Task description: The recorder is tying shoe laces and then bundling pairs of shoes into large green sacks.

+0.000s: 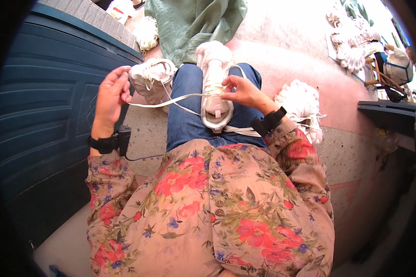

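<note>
A white sneaker (pixel 214 87) lies lengthwise on my lap between my jeans-covered thighs, its toe away from me and its heel opening near my waist. My left hand (pixel 112 92), out to the left, pinches a white shoelace (pixel 171 99) that stretches across to the sneaker. Over the sneaker's tongue, my right hand (pixel 245 92) has thumb and fingers closed on the lace near the eyelets. Another loose length of lace hangs by the right side of the shoe. Just beyond my left hand stands a second white sneaker (pixel 152 78) with its laces trailing.
A heap of white shoes (pixel 301 106) sits on the floor at my right. More shoes (pixel 351 41) are piled at the far right beside a wooden chair (pixel 379 69). A dark blue panelled door (pixel 64 92) stands close on the left. Green cloth (pixel 194 23) lies ahead.
</note>
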`<state>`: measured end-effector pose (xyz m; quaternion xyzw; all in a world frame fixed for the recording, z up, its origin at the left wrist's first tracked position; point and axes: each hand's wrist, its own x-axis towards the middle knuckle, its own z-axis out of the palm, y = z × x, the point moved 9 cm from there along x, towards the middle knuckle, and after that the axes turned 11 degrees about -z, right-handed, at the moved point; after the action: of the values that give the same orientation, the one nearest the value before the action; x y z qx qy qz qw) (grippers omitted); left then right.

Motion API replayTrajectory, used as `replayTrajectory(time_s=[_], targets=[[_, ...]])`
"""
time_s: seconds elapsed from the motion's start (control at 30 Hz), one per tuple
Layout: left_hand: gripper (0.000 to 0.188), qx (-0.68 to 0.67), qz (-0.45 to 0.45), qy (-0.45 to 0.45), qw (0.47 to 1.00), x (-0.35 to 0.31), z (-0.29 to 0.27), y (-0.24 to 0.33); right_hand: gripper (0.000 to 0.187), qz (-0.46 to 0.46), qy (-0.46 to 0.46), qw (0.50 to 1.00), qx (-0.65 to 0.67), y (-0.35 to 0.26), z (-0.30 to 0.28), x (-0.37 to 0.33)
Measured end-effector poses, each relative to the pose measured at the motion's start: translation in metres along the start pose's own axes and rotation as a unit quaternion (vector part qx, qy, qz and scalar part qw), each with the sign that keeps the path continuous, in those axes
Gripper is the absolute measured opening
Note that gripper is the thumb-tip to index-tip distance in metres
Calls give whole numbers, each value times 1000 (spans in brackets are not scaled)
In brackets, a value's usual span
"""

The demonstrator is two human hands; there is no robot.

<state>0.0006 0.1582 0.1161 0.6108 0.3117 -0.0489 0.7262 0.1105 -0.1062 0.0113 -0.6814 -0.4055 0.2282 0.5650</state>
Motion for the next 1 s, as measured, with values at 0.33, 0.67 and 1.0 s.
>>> replayTrajectory(time_s=[0.33, 0.67, 1.0], targets=[[23, 306, 53, -83, 947, 54, 136, -112, 24, 19, 94, 978, -186, -23, -4, -20], [20, 377, 134, -16, 917, 56, 158, -101, 21, -37, 127, 960, -247, -40, -3, -21], [16, 467, 310, 20, 828, 41, 194, -79, 13, -119, 160, 944, -264, -55, -8, -25]])
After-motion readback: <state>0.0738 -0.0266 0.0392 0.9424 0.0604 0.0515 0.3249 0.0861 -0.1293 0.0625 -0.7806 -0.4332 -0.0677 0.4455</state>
